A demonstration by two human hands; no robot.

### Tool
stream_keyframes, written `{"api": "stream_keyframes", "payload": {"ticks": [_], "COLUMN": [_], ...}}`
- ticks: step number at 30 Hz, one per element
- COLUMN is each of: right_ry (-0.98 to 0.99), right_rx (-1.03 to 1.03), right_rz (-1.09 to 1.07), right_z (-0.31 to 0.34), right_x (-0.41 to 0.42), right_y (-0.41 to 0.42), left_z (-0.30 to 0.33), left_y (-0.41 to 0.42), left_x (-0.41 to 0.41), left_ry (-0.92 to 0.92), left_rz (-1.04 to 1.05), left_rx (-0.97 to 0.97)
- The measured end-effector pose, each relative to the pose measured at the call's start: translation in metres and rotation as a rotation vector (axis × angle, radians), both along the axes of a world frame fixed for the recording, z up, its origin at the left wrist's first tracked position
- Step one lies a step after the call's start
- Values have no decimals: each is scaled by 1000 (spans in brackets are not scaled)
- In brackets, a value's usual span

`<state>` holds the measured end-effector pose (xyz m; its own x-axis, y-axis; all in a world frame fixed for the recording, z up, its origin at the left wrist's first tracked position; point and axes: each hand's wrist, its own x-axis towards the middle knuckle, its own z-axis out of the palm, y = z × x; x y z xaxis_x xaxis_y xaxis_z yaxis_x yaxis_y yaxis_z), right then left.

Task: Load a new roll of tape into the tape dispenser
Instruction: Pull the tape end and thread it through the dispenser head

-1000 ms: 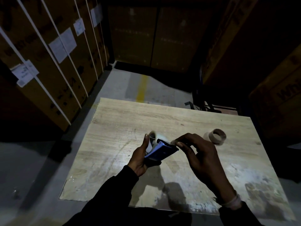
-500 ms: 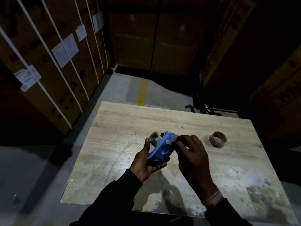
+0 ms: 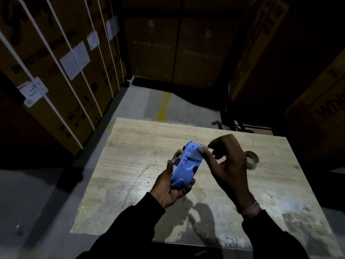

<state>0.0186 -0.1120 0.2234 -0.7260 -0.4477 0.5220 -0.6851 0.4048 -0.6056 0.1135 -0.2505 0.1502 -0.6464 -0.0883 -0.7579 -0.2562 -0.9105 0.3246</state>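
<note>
Strapped cartons point(image 3: 56, 75) stand left of the counter point(image 3: 141, 139); a bare tape core point(image 3: 252, 160) lies on it just behind the right hand point(image 3: 228, 165), partly hidden by that hand. Left hand point(image 3: 171, 189) fingers are wrapped around the lower end of the blue tape dispenser point(image 3: 187, 165), held above the counter, long axis pointing away and slightly right. Right fingers point(image 3: 202, 150) pinch at its far edge, possibly on tape; blur prevents certainty.

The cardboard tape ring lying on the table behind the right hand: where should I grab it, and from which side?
Take the cardboard tape ring by its wall, from above: one finger inside the open hole, thumb outside. It seems to lie flat on the wooden table with the hole facing up. The right hand partly covers its left edge, so come from the right.
</note>
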Motion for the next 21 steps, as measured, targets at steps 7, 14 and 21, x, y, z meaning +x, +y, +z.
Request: {"api": "stream_keyframes", "payload": {"ticks": [7, 14, 21], "right_ry": [-201, -254, -271], "right_rx": [175, 190, 249], "right_rz": [52, 142, 228], "right_z": [6, 7, 3], "right_x": [-17, -16, -19], "right_y": [-8, -5, 2], "left_z": [1, 1, 1], "left_y": [0, -1, 0], "left_x": [0, 5, 0], "left_ry": [45, 75, 46], "left_rz": [-105, -140, -70], "left_rx": [-155, -192, -217]}}
